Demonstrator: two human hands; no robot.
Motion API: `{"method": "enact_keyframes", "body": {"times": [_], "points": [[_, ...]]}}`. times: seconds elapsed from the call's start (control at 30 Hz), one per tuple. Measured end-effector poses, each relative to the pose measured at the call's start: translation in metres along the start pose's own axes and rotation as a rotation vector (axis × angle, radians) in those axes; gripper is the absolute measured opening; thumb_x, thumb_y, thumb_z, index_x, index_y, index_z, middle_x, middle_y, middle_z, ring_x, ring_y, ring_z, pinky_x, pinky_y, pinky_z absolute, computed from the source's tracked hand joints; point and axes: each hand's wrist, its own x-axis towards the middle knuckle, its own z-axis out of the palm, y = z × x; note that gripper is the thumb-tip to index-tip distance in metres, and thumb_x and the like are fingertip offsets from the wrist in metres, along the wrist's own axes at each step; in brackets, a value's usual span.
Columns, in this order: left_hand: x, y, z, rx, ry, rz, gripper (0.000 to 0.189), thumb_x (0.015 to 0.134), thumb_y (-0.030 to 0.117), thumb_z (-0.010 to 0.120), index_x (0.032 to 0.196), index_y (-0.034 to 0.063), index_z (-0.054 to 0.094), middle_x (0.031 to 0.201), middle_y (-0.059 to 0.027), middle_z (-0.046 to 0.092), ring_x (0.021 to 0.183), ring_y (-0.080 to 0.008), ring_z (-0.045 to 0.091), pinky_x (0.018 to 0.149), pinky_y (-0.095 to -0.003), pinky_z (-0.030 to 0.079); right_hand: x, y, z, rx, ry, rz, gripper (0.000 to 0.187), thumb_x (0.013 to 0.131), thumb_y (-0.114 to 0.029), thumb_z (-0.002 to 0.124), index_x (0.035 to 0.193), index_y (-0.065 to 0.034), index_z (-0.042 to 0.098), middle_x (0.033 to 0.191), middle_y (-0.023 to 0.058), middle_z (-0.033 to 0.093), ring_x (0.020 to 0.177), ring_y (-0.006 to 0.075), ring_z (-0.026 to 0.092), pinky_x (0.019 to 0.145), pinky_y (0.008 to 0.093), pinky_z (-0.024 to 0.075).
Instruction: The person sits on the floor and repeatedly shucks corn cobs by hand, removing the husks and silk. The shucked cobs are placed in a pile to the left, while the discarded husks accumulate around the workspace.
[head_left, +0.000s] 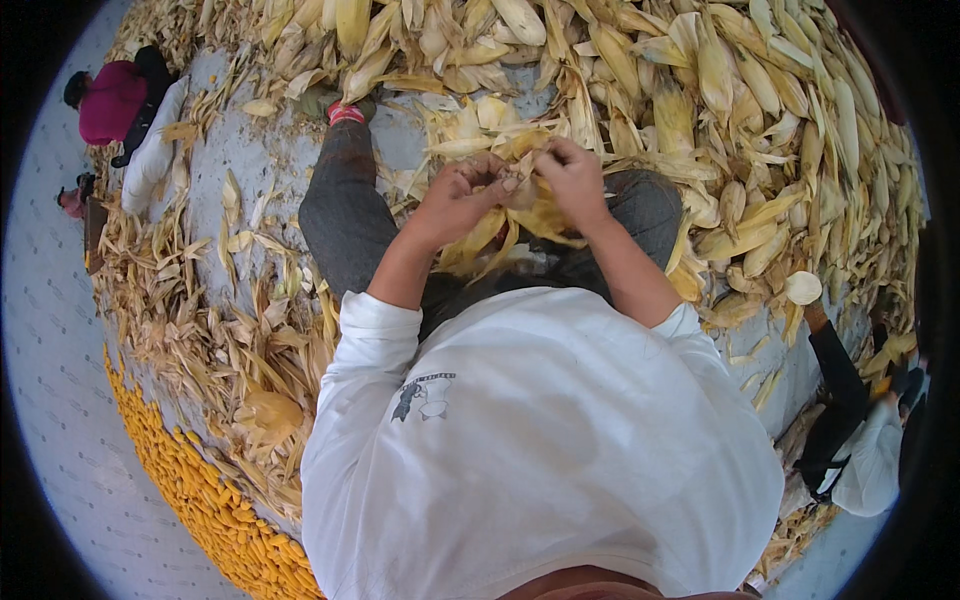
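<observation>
My left hand (469, 193) and my right hand (571, 177) meet in front of my lap, a short gap between them. Dry, pale husk leaves (529, 161) are pinched between the fingers of both hands. Loose yellowish husk leaves (551, 217) spread below them, between my knees. Whether an ear of corn sits inside the held husk cannot be made out, since my fingers cover it. Just beyond my hands lies a heap of unhusked corn ears (615, 60).
Loose husks (255, 322) litter the floor to my left, and husked orange-yellow corn cobs (210, 495) form a long pile beyond. One person in a magenta top (112, 109) sits at the far left, another in a white top (870, 465) at the right.
</observation>
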Motion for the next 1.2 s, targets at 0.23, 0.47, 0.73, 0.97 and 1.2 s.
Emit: {"method": "enact_keyframes", "body": {"times": [0.23,0.47,0.73,0.97,1.2], "points": [[0.014,0.004,0.020,0.851,0.554,0.096,0.031,0.086,0.030,0.059,0.076,0.0005,0.060,0.064,-0.0142,0.058,0.061,-0.0247,0.058,0.059,-0.0333,0.046,0.000,0.003,0.008,0.633,-0.078,0.050,0.012,0.086,-0.009,0.056,0.087,0.0020,0.061,0.076,0.0054,0.062,0.066,0.0116,0.058,0.063,0.0244,0.0459],[0.015,0.011,0.009,1.110,0.563,-0.059,0.055,0.091,0.046,0.044,0.070,-0.0006,0.065,0.064,-0.0247,0.060,0.064,-0.0383,0.061,0.058,-0.0427,0.047,0.000,-0.005,0.017,0.566,0.003,0.132,0.017,0.086,-0.011,0.060,0.097,0.0027,0.062,0.082,0.0014,0.062,0.073,0.0087,0.058,0.067,0.0218,0.0457],[0.023,0.000,0.014,0.475,0.622,-0.005,0.058,0.094,0.045,0.039,0.080,-0.0051,0.064,0.065,-0.0174,0.062,0.065,-0.0291,0.062,0.065,-0.0397,0.047,0.021,-0.030,0.019,-0.394,-0.225,-0.324,0.045,0.092,-0.038,0.049,0.094,0.0057,0.059,0.073,0.0163,0.058,0.068,0.0235,0.059,0.068,0.0329,0.0461],[0.009,0.001,0.005,0.755,0.612,-0.064,0.052,0.094,0.043,0.040,0.091,-0.0035,0.063,0.079,-0.0236,0.064,0.075,-0.0364,0.062,0.071,-0.0437,0.046,0.029,-0.039,0.015,0.763,0.047,0.212,0.044,0.096,-0.035,0.041,0.081,0.0027,0.057,0.071,0.0117,0.061,0.065,0.0242,0.057,0.068,0.0344,0.0473],[-0.001,-0.016,-0.008,-0.099,0.583,-0.245,0.060,0.092,0.050,0.043,0.076,-0.0046,0.060,0.054,-0.0107,0.054,0.045,-0.0205,0.053,0.046,-0.0361,0.044,0.058,-0.022,-0.021,1.394,0.150,0.285,0.036,0.098,-0.031,0.038,0.069,-0.0094,0.041,0.055,-0.0035,0.034,0.049,0.0105,0.035,0.062,0.0299,0.0414]]}}
